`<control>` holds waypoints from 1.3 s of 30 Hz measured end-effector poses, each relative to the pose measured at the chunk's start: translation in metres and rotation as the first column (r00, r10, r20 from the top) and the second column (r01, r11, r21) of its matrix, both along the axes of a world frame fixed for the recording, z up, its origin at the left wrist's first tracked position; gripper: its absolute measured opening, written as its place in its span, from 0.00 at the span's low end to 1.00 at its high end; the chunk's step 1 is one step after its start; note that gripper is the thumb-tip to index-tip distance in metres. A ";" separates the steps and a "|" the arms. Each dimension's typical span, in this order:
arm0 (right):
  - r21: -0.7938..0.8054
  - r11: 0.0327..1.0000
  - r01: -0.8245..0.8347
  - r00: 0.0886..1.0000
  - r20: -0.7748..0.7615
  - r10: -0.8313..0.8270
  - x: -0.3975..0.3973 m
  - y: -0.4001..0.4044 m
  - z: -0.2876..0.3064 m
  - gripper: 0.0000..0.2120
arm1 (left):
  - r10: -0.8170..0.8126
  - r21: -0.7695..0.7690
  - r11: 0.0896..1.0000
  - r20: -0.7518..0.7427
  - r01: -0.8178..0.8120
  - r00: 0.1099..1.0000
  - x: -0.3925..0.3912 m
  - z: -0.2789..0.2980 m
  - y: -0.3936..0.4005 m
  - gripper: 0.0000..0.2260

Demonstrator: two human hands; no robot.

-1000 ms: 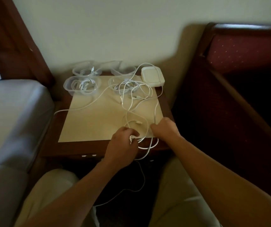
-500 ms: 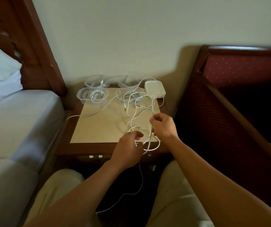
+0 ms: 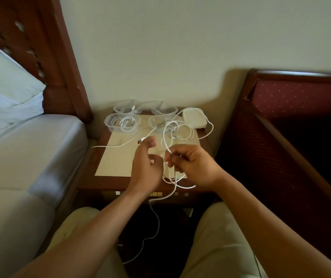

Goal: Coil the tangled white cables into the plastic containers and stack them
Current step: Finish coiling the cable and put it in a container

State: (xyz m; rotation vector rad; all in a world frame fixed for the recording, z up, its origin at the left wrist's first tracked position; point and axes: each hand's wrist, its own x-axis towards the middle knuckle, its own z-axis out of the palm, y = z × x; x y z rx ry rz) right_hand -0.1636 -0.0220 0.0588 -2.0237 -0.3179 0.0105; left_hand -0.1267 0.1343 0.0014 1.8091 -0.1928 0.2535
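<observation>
Loops of thin white tangled cable (image 3: 177,127) spread from the hands outward over a cream paper sheet (image 3: 118,157) on a dark wooden bedside table (image 3: 100,185). The right hand (image 3: 193,167) has its fingers curled and pinches one strand that rises from its fingertips (image 3: 170,155) in a tall arch beyond the hand. The left hand (image 3: 146,169), just beside the right and nearly touching it, reaches forward with thumb and forefinger closed on a cable end that has a small red-marked plug (image 3: 140,141) just past its fingertips. From that plug a single strand runs out to the left of the left hand and off the sheet's edge. Below both hands several loops hang over the table's near edge, and one long strand drops between the person's knees toward the floor.

Beyond the hands stand four clear round plastic containers (image 3: 122,125) in two rows. The two beyond the left hand each hold a neat coil of white cable; of the two beyond the right hand, the nearer one has loose strands draped into it, and what the farther one holds cannot be told. Beyond and to the right of the right hand lies a stack of white square lids (image 3: 193,119), with a cable loop curving round it.
</observation>
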 end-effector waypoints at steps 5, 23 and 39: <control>-0.115 0.992 -0.051 0.987 -0.154 0.033 0.001 -0.001 -0.018 0.17 | -0.186 0.322 0.942 0.258 0.098 0.948 0.026 0.020 0.014 0.33; -0.332 0.943 0.007 0.970 -0.229 -0.088 0.015 -0.001 -0.064 0.14 | -0.317 -0.011 0.914 -0.641 0.405 0.698 0.062 0.040 -0.023 0.14; 0.210 0.794 0.570 0.798 -0.373 -0.474 0.095 -0.019 -0.039 0.18 | -0.275 0.250 0.886 -0.392 0.390 0.878 0.049 0.007 0.013 0.11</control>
